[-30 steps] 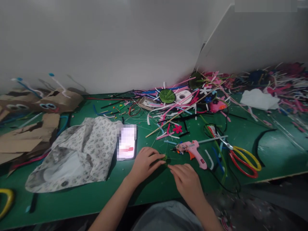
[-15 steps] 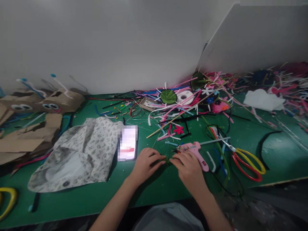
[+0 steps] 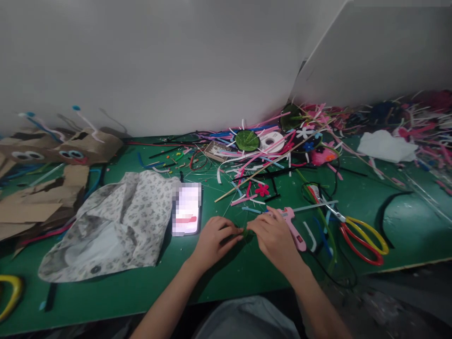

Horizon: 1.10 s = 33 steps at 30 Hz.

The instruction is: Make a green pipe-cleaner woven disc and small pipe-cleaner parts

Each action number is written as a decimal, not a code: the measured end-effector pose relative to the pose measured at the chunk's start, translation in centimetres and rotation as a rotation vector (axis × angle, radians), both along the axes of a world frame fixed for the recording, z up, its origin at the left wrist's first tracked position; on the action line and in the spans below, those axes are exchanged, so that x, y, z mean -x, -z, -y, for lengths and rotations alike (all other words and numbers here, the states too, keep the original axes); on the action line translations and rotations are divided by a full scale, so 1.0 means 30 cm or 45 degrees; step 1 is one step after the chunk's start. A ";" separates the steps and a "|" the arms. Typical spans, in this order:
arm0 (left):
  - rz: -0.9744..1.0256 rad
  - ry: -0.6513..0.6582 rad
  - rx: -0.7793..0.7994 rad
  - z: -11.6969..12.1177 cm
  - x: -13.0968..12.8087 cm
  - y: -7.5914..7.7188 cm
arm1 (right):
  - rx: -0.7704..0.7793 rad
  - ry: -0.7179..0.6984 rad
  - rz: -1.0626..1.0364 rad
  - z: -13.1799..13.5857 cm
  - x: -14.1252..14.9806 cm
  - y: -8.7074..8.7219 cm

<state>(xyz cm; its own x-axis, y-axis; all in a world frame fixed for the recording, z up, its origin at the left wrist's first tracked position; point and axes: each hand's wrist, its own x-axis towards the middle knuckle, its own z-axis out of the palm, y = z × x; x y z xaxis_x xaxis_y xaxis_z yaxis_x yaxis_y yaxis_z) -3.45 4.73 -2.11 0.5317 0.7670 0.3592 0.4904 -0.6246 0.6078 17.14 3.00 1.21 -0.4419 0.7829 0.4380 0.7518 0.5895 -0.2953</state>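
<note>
Fingertips of my left hand and my right hand meet above the green table, thumbs and forefingers pinched together. Between them is a small green piece, thin and dark against the tabletop; its exact kind cannot be made out. Both hands appear to grip it. Just behind my right hand lies a pink hot glue gun, partly covered by the fingers, with a pale glue stick out of its back end. A phone with a lit screen lies left of my left hand.
A patterned cloth lies at left, beside brown cardboard pieces. Red-and-yellow-handled scissors rest at right. Behind the hands are a red felt flower, a green leaf disc, a white spool and many coloured strips.
My right hand has shifted slightly up and left, its fingers now closer to my left fingertips and covering more of the glue gun. My left hand stays nearly still.
</note>
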 end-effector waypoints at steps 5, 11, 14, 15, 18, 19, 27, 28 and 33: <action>-0.008 -0.012 -0.018 0.001 0.000 0.007 | 0.074 -0.039 0.195 -0.052 0.006 -0.041; -0.009 -0.016 -0.021 0.001 0.002 0.010 | 0.434 -0.188 0.148 -0.097 0.030 -0.067; 0.004 -0.026 -0.041 0.002 -0.001 0.012 | 0.496 -0.189 0.085 -0.104 0.039 -0.061; 0.011 -0.028 -0.046 0.002 -0.003 0.013 | 0.518 -0.181 0.061 -0.105 0.041 -0.060; 0.028 -0.032 -0.041 0.002 -0.004 0.010 | 0.575 -0.168 0.003 -0.110 0.044 -0.063; 0.029 -0.036 -0.034 0.003 -0.004 0.007 | 0.591 -0.165 -0.015 -0.112 0.045 -0.068; 0.048 -0.051 -0.022 0.005 0.001 -0.013 | 0.812 -0.087 -0.168 -0.105 0.065 -0.111; 0.042 -0.054 -0.023 0.005 0.000 -0.012 | 0.828 -0.075 -0.178 -0.100 0.068 -0.108; 0.072 -0.194 0.067 0.010 -0.005 -0.001 | 0.811 -0.051 -0.187 -0.060 0.080 -0.078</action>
